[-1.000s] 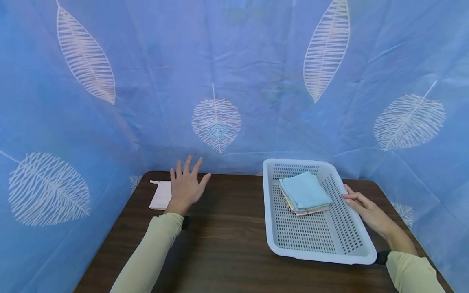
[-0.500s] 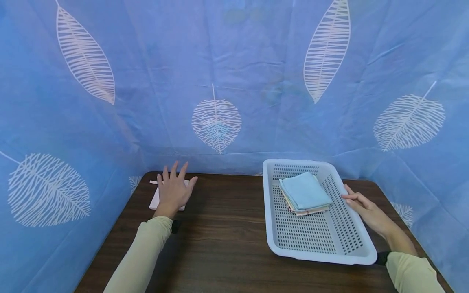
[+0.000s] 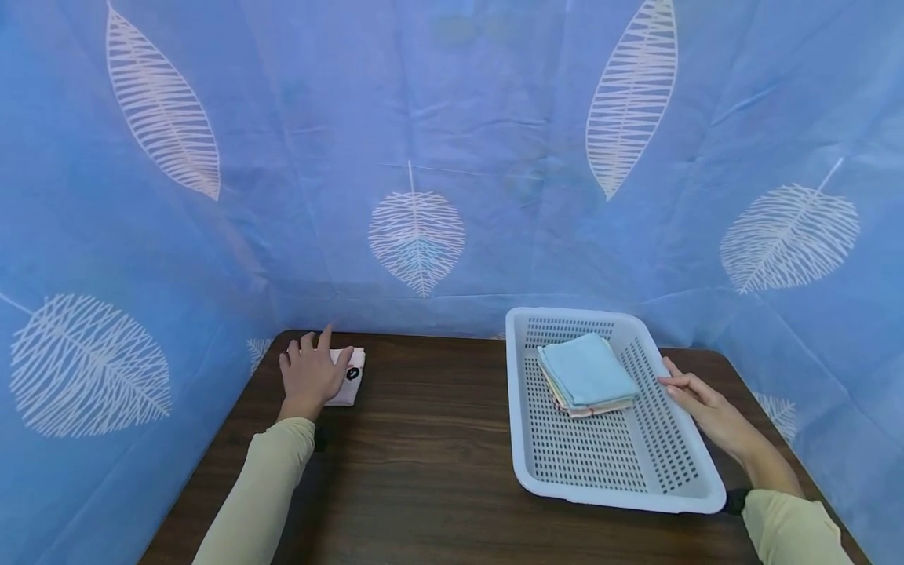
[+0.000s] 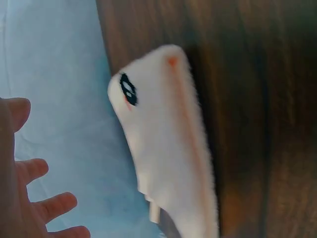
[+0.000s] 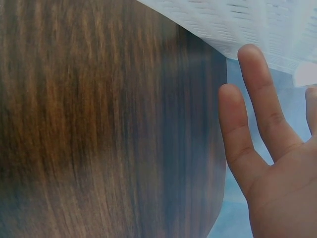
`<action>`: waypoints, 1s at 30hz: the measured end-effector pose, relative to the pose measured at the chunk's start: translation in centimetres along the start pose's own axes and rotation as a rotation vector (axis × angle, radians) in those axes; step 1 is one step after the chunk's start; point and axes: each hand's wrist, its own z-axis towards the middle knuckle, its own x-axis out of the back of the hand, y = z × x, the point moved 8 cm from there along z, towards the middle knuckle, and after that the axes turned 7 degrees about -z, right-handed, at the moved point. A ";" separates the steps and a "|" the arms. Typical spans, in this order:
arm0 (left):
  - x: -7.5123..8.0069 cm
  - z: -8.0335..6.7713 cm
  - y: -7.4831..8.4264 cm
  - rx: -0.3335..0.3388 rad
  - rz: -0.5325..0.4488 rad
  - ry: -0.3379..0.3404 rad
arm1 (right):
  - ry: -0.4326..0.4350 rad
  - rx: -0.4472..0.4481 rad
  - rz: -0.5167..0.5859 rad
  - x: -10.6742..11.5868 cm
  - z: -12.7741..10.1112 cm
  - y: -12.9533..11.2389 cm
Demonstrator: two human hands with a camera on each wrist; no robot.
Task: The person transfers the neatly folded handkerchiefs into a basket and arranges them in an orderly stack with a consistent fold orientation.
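Note:
My left hand lies at the table's far left corner with its fingers spread, over the left part of a folded pink cloth. Its thumb touches the cloth. In the left wrist view the cloth shows a small black mark, and my left hand sits beside it with fingers apart. My right hand rests with straight fingers against the right rim of a white perforated tray. The right wrist view shows those fingers reaching the tray's edge. A stack of folded cloths, light blue on top, lies in the tray.
The dark wooden table is walled on three sides by a blue curtain with white leaf prints. The tray fills the right half. The pink cloth lies close to the curtain at the far left corner.
My left hand has slid left across the pink cloth, uncovering the cloth's right side and its black mark. The right hand and the tray have not moved.

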 end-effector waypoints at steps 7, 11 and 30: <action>-0.8 -0.2 -2.2 0.070 -0.023 -0.037 | 0.004 0.012 -0.040 0.1 -0.1 -0.3; -1.3 -0.1 -3.2 0.103 -0.046 -0.050 | -0.003 0.007 -0.032 -0.1 -0.2 -0.1; -2.5 0.2 -6.2 0.263 -0.100 -0.109 | 0.011 0.081 -0.021 0.1 -0.4 -0.6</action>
